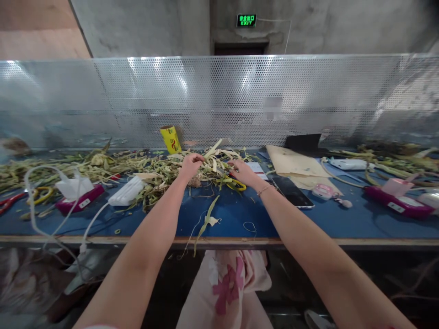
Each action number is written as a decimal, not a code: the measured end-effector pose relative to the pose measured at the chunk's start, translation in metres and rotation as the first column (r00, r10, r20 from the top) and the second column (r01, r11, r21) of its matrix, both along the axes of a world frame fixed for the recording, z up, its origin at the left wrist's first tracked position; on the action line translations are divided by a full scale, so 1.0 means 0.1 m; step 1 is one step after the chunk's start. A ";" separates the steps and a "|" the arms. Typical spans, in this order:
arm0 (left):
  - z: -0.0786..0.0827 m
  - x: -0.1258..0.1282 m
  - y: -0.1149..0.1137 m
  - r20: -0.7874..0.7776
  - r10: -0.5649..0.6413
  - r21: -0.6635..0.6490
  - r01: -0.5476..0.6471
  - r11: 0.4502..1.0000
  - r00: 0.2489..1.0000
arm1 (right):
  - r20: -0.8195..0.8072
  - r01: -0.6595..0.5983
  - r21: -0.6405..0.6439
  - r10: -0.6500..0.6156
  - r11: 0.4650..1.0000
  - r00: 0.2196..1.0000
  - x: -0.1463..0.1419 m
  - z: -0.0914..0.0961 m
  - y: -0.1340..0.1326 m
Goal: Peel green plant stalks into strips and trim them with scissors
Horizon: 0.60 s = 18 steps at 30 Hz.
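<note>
My left hand [190,166] is closed in a pinch on pale green husk strips in the pile of plant husks [151,168] on the blue table [233,214]. A little to the right, my right hand [244,172] reaches into the same pile with its fingers curled over strips, right by yellow-handled scissors [236,185]. What the right fingers hold is hidden. A small brownish bulb [195,182] lies just below my left hand. A loose husk strip [206,222] hangs over the table's front edge.
A black phone [292,192] and brown paper [291,164] lie to the right. Pink-and-white devices [398,201] [77,194], a white charger with cable [126,192] and a yellow package [170,139] sit around. A perforated metal screen [219,100] backs the table.
</note>
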<state>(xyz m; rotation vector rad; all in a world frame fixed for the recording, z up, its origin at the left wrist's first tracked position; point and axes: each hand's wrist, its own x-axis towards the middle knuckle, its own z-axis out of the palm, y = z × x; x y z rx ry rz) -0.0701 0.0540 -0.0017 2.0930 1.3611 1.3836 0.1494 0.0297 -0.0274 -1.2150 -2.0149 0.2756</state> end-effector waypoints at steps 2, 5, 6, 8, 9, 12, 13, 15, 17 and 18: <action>-0.04 0.04 0.01 -0.151 -0.075 0.035 0.082 0.996 0.986 | -0.078 -0.050 -0.006 0.049 0.999 0.996 -0.01 -0.02 0.00; -0.10 0.12 0.00 -0.395 -0.169 0.075 0.215 0.974 0.903 | -0.169 -0.104 -0.062 0.092 0.993 0.981 -0.04 -0.02 -0.03; -0.12 0.14 -0.01 -0.430 -0.185 0.080 0.241 0.967 0.884 | -0.196 -0.122 -0.090 0.103 0.988 0.975 -0.05 -0.01 -0.05; -0.14 0.18 -0.03 -0.455 -0.199 0.078 0.262 0.962 0.868 | -0.263 -0.155 -0.137 0.115 0.978 0.958 -0.08 0.02 -0.07; -0.15 0.19 -0.04 -0.457 -0.204 0.074 0.265 0.961 0.866 | -0.309 -0.174 -0.150 0.121 0.973 0.943 -0.09 0.03 -0.08; -0.15 0.21 -0.05 -0.449 -0.229 0.044 0.277 0.960 0.864 | -0.469 -0.231 -0.161 0.132 0.960 0.873 -0.13 0.04 -0.08; -0.15 0.22 -0.04 -0.442 -0.239 0.036 0.283 0.958 0.865 | -0.513 -0.243 -0.161 0.130 0.957 0.849 -0.14 0.03 -0.07; -0.16 0.23 -0.04 -0.429 -0.262 0.025 0.301 0.953 0.864 | -0.581 -0.244 -0.164 0.107 0.956 0.807 -0.15 0.01 -0.05; -0.17 0.24 -0.05 -0.419 -0.267 0.017 0.302 0.953 0.868 | -0.643 -0.237 -0.186 0.064 0.954 0.763 -0.16 0.00 -0.02; -0.17 0.24 -0.06 -0.413 -0.258 0.020 0.292 0.956 0.873 | -0.679 -0.237 -0.195 0.043 0.952 0.732 -0.16 -0.01 -0.01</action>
